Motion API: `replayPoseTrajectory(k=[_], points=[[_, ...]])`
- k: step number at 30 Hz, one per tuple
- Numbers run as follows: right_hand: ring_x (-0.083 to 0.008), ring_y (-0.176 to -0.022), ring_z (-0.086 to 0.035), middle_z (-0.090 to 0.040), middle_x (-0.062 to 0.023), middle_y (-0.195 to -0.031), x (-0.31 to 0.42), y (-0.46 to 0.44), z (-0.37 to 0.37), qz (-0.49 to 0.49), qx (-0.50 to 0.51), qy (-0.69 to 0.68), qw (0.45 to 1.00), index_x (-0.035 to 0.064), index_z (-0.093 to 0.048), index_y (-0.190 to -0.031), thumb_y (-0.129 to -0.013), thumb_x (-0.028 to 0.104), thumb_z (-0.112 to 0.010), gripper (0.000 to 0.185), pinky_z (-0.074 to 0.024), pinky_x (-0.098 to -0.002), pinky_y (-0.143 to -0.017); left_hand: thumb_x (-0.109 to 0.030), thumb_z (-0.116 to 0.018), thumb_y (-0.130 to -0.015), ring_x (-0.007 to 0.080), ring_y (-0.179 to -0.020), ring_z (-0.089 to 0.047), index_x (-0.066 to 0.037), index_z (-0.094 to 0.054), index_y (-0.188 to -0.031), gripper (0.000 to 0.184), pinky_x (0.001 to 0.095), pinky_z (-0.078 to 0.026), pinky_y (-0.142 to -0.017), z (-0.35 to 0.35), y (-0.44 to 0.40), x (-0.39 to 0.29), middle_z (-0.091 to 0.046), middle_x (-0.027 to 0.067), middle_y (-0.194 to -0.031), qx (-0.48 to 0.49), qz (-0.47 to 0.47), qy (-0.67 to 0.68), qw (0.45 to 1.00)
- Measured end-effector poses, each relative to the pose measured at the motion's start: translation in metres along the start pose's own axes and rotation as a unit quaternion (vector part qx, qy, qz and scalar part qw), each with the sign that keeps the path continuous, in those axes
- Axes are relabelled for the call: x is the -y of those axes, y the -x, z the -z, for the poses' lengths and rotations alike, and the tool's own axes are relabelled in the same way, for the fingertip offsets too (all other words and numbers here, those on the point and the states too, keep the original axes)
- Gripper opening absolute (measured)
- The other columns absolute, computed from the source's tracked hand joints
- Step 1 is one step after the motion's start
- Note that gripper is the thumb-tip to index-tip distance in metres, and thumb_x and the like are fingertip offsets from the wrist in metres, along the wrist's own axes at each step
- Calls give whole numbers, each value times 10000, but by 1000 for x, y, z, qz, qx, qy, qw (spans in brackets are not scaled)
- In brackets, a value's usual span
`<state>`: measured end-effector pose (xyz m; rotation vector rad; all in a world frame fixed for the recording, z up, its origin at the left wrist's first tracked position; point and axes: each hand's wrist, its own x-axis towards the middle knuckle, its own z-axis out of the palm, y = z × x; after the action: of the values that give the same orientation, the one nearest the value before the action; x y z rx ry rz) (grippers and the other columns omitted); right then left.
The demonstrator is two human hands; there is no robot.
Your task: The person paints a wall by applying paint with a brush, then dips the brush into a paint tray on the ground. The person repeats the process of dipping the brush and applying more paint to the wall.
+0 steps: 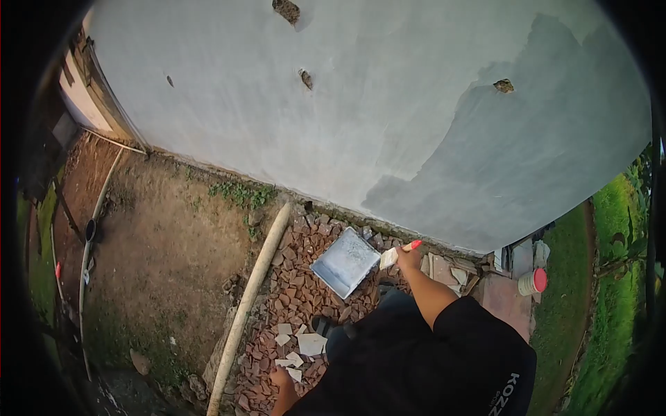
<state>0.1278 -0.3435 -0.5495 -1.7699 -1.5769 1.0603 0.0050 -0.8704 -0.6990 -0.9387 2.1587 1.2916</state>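
My right hand (pixel 409 258) is closed around a paintbrush with a red-tipped handle and pale bristles (pixel 389 258). The bristles point left, at the right edge of a square paint tray (pixel 347 260). This shallow tray, pale grey-white inside, lies on broken reddish stones. Low in the view, my left hand (pixel 281 378) hangs over the stones beside several white tile pieces (pixel 312 344); its fingers are too small and unclear to read. Ahead stands a pale grey wall (pixel 312 125), with a darker, wet-looking area (pixel 527 152) on its right.
A long bamboo-like pole (pixel 250 305) borders the stones on the left, with bare soil (pixel 159 277) beyond. To the right are stacked slabs (pixel 444 269), a white bucket with a red lid (pixel 532 282), and grass (pixel 565 291). The wall has several small holes.
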Motion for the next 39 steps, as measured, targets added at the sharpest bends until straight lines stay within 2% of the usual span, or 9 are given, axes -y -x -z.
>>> replayPoseTrajectory(k=[8, 13, 18, 24, 26, 28, 29, 33, 39], points=[[-181, -601, -652, -656, -101, -829, 57, 20, -60, -109, 203, -65, 971, 17, -582, -957, -875, 287, -601, 283, -492, -282, -418, -206, -502, -877, 164, -712, -624, -17, -591, -982, 234, 254, -426, -538, -116, 94, -76, -661, 90, -851, 142, -89, 180, 969], [-202, -635, -671, -659, -108, -893, 57, 13, -77, -102, 305, -94, 942, 42, -589, -985, -911, 387, -503, 363, -510, -304, -448, -223, -473, -884, 216, -738, -640, -20, -560, -1046, 273, 281, -436, -549, -105, 106, -17, -657, 135, -904, 146, 113, 131, 974], [-156, -635, -640, -661, -73, -885, 35, -24, -62, -144, 316, -80, 934, 89, -599, -994, -919, 470, -448, 417, -473, -268, -438, -210, -401, -907, 250, -598, -487, 9, -536, -975, 266, 436, -417, -595, 1, 87, 70, -599, 140, -810, 511, -40, 367, 776], [-87, -594, -537, -590, -19, -806, 2, -76, -35, -149, 348, -126, 917, 85, -641, -974, -928, 452, -448, 417, -447, -227, -421, -238, -470, -898, 297, -757, -614, 11, -578, -980, 284, 419, -479, -639, -57, 116, 2, -627, 158, -902, 33, 237, -6, 971], [-84, -592, -540, -587, -17, -797, -10, -90, -27, -178, 326, -121, 921, 85, -634, -994, -928, 428, -466, 387, -438, -218, -414, -254, -426, -905, 261, -733, -610, -14, -559, -993, 288, 390, -465, -646, -93, 115, -1, -632, 125, -899, 193, 6, -200, 961], [-86, -567, -531, -582, -15, -786, -20, -98, -21, -204, 316, -114, 919, 84, -634, -1012, -918, 381, -516, 332, -434, -216, -410, -212, -419, -886, 197, -665, -562, -14, -522, -1072, 291, 308, -411, -571, -165, 140, -50, -639, 119, -892, 67, 203, 171, 962], [-89, -554, -529, -584, -15, -787, -24, -100, -17, -225, 300, -86, 923, 84, -633, -1020, -911, 362, -538, 313, -432, -215, -409, -207, -381, -903, 230, -853, -568, -36, -528, -1187, 363, 361, -385, -818, -184, 152, -75, -645, 85, -1054, 103, 189, 84, 973], [-116, -564, -585, -619, -32, -838, -44, -103, -23, -245, 274, -35, 929, 79, -620, -1072, -885, 327, -594, 311, -449, -222, -424, -286, -490, -886, 191, -901, -570, -78, -552, -1152, 343, 332, -402, -781, -228, 144, -91, -661, 66, -1010, 254, 7, -2, 967], [-137, -653, -643, -639, -50, -983, -115, -87, -66, -294, 316, 70, 899, 72, -582, -1182, -888, 305, -591, 375, -483, -245, -466, -355, -487, -898, 339, -1216, -447, -142, -355, -1343, 510, 499, -351, -999, -239, 108, -40, -436, 120, -1359, 340, 392, 113, 848]])
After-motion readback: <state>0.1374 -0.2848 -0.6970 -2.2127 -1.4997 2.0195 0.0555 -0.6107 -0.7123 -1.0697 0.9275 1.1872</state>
